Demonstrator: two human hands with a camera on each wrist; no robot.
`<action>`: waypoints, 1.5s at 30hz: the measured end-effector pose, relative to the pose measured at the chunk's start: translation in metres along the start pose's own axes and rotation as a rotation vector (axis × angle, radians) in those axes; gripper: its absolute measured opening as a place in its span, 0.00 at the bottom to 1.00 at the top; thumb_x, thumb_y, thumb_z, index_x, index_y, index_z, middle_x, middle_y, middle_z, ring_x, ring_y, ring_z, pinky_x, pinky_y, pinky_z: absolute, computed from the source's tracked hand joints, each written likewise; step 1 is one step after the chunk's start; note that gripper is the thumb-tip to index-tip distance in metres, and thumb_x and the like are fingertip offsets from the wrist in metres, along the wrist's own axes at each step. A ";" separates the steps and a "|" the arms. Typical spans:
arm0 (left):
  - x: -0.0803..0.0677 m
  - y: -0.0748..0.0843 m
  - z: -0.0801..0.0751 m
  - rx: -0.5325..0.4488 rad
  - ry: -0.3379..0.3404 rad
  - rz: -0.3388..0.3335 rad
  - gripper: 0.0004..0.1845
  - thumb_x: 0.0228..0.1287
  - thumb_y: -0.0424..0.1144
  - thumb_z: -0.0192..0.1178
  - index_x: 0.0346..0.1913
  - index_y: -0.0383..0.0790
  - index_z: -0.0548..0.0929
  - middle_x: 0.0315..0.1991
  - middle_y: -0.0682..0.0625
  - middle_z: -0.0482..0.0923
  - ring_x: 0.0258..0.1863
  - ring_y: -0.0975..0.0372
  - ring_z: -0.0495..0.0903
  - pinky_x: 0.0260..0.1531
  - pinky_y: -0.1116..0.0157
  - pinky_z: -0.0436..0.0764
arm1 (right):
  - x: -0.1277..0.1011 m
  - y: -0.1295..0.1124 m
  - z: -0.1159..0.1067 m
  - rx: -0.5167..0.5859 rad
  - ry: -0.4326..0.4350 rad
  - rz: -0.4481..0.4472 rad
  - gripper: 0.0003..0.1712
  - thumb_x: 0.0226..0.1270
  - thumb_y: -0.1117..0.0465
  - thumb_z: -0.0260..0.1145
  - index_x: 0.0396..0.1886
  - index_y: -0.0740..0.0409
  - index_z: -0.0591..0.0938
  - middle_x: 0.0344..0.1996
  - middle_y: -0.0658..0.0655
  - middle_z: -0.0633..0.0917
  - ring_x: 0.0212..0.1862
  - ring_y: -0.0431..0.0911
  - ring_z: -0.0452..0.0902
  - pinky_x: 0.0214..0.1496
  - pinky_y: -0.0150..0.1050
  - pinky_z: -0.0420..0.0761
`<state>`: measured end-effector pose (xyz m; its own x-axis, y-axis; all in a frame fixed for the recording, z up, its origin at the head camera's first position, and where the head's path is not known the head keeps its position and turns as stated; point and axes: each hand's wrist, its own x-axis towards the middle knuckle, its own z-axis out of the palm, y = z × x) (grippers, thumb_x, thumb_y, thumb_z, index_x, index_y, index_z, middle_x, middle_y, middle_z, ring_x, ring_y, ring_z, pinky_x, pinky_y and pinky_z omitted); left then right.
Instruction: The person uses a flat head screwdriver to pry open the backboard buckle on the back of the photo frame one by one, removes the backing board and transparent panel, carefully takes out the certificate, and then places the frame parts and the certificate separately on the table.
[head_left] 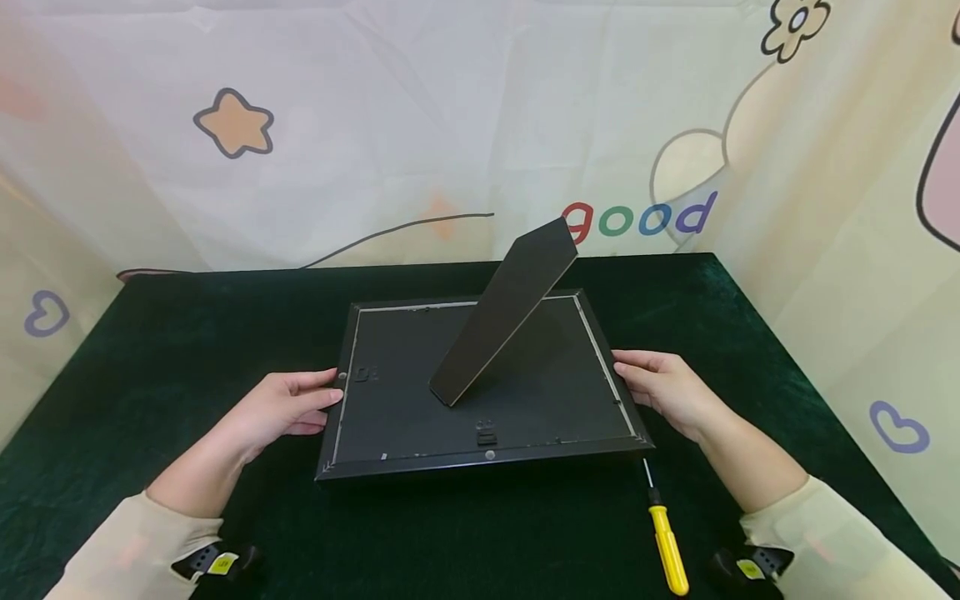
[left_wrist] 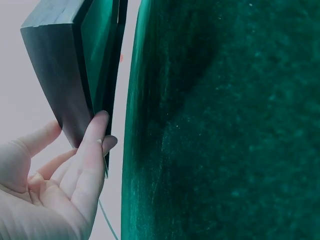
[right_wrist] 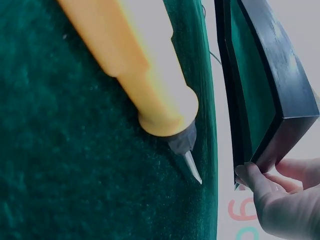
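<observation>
Between both hands, a black picture frame (head_left: 405, 350) is held back side up, raised over the dark green cloth. Its easel leg (head_left: 510, 308) swings out from the backing toward the far right. My left hand (head_left: 288, 404) grips the left edge, thumb on the back and fingers underneath, as the left wrist view also shows. On the opposite edge my right hand (head_left: 667, 387) pinches the frame's side; in the right wrist view its fingertips (right_wrist: 250, 175) reach under the rim. A screwdriver (head_left: 667, 546) with a yellow handle lies on the cloth near the frame's front right corner.
Dark green cloth (head_left: 187, 333) covers the table to its back edge. Behind and at both sides hangs a pale printed curtain (head_left: 420, 125) with a star, hearts and the word "good". Black wrist devices (head_left: 213, 560) sit on both sleeves.
</observation>
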<state>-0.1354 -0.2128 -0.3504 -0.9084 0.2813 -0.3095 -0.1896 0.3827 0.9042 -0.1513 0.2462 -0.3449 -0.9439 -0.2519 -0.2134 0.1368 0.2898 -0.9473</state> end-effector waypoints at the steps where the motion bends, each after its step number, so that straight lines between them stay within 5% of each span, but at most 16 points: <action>1: 0.000 0.000 0.000 0.006 0.002 -0.001 0.34 0.52 0.47 0.57 0.60 0.34 0.60 0.48 0.37 0.71 0.39 0.53 0.76 0.38 0.58 0.74 | 0.000 0.000 0.000 -0.011 0.001 -0.003 0.27 0.62 0.57 0.52 0.56 0.69 0.63 0.51 0.67 0.70 0.42 0.46 0.75 0.44 0.38 0.72; 17: -0.002 -0.003 0.008 0.067 0.027 0.043 0.34 0.52 0.47 0.57 0.59 0.34 0.61 0.45 0.38 0.74 0.39 0.53 0.77 0.36 0.57 0.75 | 0.000 0.005 0.003 -0.154 -0.004 -0.035 0.24 0.64 0.61 0.49 0.57 0.70 0.63 0.51 0.67 0.69 0.47 0.51 0.72 0.44 0.42 0.71; 45: 0.007 -0.009 0.016 0.128 0.045 0.010 0.33 0.52 0.45 0.58 0.59 0.32 0.62 0.43 0.39 0.75 0.37 0.54 0.77 0.33 0.58 0.76 | 0.006 0.007 0.009 -0.337 -0.011 -0.017 0.23 0.64 0.65 0.47 0.57 0.71 0.61 0.52 0.68 0.68 0.52 0.55 0.66 0.45 0.43 0.71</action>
<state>-0.1338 -0.2007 -0.3654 -0.9262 0.2472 -0.2848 -0.1342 0.4898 0.8614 -0.1529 0.2387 -0.3553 -0.9416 -0.2690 -0.2024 0.0120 0.5741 -0.8187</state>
